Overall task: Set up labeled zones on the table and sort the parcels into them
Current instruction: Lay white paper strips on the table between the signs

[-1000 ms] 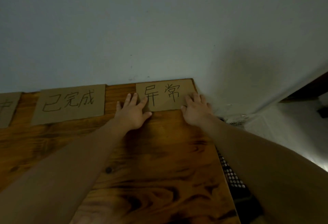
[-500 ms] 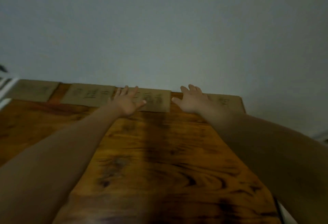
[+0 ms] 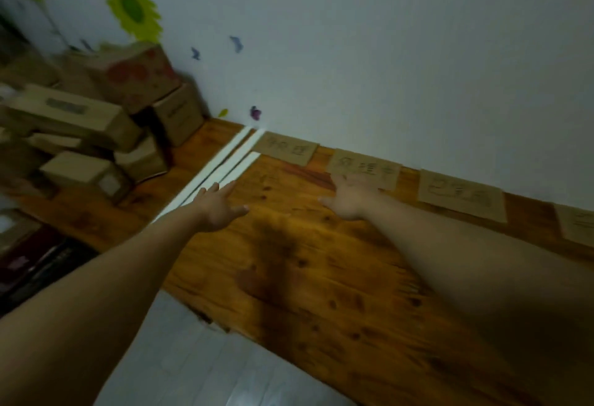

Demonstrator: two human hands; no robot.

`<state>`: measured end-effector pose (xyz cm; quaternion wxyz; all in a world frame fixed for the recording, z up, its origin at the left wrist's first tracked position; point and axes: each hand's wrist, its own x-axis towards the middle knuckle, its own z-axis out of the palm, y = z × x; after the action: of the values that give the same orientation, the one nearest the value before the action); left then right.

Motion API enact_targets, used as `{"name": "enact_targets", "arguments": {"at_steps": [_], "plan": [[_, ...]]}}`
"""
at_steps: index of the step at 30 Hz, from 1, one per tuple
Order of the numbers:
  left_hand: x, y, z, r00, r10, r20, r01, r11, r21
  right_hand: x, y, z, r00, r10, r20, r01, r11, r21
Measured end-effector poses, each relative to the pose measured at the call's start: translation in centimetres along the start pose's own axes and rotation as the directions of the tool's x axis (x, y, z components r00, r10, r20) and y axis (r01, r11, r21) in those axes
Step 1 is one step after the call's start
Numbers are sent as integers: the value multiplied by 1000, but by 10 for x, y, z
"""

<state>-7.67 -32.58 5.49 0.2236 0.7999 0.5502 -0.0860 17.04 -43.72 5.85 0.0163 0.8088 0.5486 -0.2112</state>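
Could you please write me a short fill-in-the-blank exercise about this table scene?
1. The left hand and right hand are both ___, holding nothing.
2. The strips beside the labels are ___ in colour.
3. The boxes are piled at the table's ___ end.
Missing words: open; white; left.

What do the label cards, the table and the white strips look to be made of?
Label cards: plain brown cardboard, matte, with dark handwriting.
Table: wood, grain and knots showing, glossy as if varnished.
White strips: smooth and white; paper, tape or plastic, too blurred to tell.
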Motion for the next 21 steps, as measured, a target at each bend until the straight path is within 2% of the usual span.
{"name": "enact_targets", "arguments": {"at_steps": [6, 10, 14, 18, 21], "plan": [[25, -95, -24, 1000, -25, 16, 26, 999, -39, 62, -109, 29, 989, -139, 58, 138, 990, 17], [67, -148, -32, 998, -51, 45, 52, 999, -11, 114, -169, 55, 981, -172, 86, 169, 985, 41], [109, -196, -30, 998, 1, 68, -5, 998, 64, 150, -218, 83, 974, -181, 138, 171, 982, 80], [149, -232, -17, 990, 29, 138, -38, 997, 63, 173, -251, 117, 972, -154, 179, 135, 984, 113], [172, -248, -4, 976, 121, 181, -158, 966, 205, 179, -270, 141, 977, -121, 175, 105, 990, 96]]}}
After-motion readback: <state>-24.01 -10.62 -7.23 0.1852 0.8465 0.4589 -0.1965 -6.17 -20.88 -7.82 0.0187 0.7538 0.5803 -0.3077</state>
